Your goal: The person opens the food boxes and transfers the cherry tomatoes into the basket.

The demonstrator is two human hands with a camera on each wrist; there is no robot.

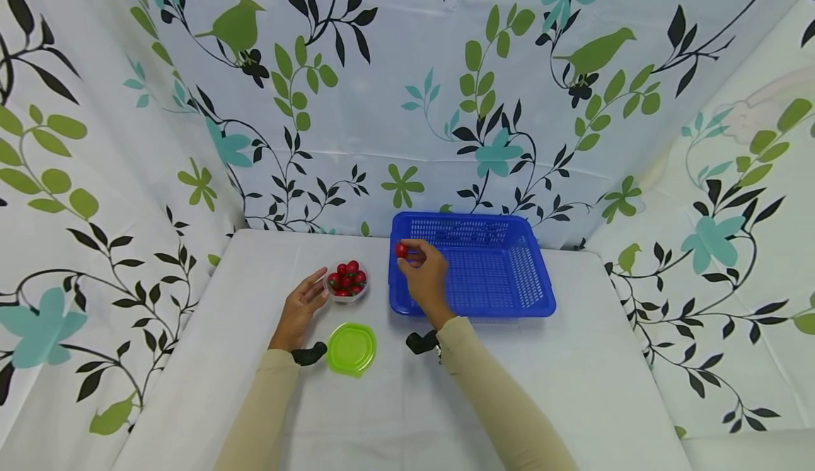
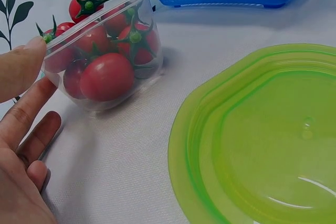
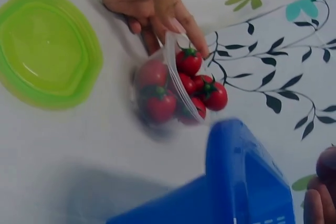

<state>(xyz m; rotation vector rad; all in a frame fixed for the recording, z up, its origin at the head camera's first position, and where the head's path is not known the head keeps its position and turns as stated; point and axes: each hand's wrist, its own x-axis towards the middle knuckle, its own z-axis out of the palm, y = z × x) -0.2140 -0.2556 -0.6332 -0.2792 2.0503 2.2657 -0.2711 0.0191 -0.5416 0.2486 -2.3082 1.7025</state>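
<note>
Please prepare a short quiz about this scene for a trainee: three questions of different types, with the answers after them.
1. Which hand holds a single tomato between finger and thumb?
2. True or false: the green lid lies inside the blue basket.
3. The clear container holds: a) nothing; b) several red tomatoes; c) the green lid.

Key:
1. The right hand.
2. False; the green lid lies on the white tabletop, outside the blue basket.
3. b
</note>
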